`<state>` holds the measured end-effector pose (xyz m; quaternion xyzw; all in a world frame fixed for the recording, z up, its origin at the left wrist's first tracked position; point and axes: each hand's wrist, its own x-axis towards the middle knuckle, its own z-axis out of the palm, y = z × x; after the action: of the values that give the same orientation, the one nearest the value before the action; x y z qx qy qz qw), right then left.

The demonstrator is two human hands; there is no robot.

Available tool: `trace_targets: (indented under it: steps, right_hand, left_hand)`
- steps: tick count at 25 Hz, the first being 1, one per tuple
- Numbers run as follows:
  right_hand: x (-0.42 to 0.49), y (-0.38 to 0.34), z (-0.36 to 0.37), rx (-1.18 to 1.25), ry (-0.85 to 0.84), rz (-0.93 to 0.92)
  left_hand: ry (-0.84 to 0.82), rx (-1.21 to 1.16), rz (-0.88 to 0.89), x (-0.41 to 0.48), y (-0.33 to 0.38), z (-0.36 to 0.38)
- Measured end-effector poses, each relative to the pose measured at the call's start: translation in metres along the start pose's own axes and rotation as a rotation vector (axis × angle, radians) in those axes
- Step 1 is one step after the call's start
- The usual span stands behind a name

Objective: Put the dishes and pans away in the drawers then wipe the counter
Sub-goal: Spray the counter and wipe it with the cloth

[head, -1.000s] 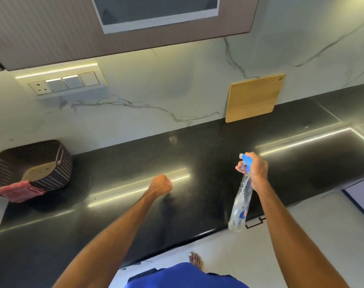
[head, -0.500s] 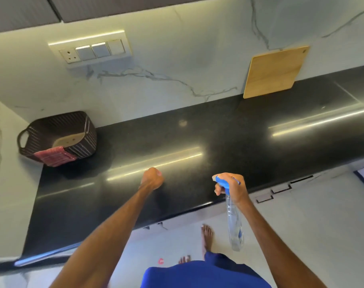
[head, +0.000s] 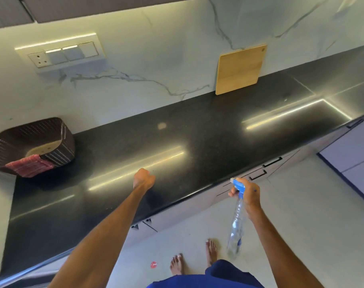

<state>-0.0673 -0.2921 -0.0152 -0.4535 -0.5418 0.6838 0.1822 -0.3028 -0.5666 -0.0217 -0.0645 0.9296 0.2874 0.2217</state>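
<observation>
my right hand [head: 246, 192] grips the clear spray bottle [head: 236, 221] by the neck under its blue trigger [head: 238, 185], just off the black counter [head: 197, 134] front edge; i judge it light, thin-walled and squashy, so the neck hold is right; left hand [head: 143, 179] is an empty-looking fist over the counter.

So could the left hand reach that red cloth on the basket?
Probably yes. The left hand holds nothing, and no object stands on the counter between it and the red cloth draped over the basket; a sideways lean may be needed.

Right hand [head: 247, 194] grips spray bottle [head: 236, 225]; left hand [head: 143, 178] fisted, seemingly empty.
</observation>
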Motion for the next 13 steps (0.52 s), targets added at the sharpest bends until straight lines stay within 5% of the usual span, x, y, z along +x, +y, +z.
trace_targets:
  steps: [13]
  right_hand:
    - [0.125, -0.061, -0.153, 0.118, 0.118, 0.073]
  left_hand:
    - [-0.108, -0.015, 0.101, -0.023, 0.182, 0.143]
